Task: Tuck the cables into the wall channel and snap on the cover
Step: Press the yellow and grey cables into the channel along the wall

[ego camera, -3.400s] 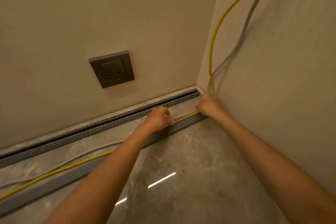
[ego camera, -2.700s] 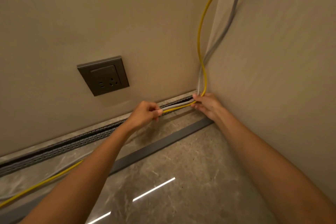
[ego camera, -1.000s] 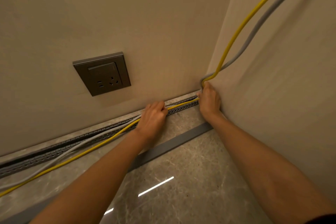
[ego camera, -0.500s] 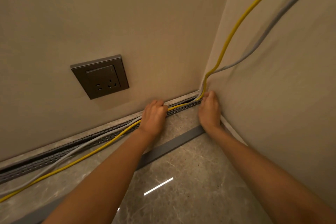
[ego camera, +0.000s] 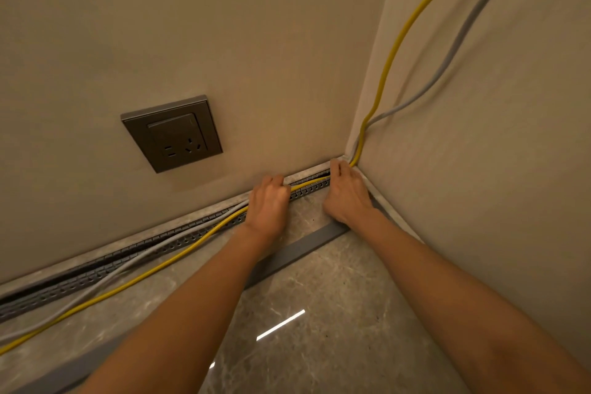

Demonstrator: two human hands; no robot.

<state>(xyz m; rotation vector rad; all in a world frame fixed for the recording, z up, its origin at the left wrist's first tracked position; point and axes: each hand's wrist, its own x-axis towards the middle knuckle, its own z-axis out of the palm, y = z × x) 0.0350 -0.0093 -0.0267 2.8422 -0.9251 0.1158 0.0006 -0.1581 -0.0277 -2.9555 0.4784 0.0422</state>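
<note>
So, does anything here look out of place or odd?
Yes. Left of the left hand, the yellow cable and grey cable sag out of the channel, and the cover lies loose on the floor, not snapped on.

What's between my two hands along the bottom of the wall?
In the head view, a short stretch of the yellow cable runs along the open slotted channel between the left hand and right hand.
</note>
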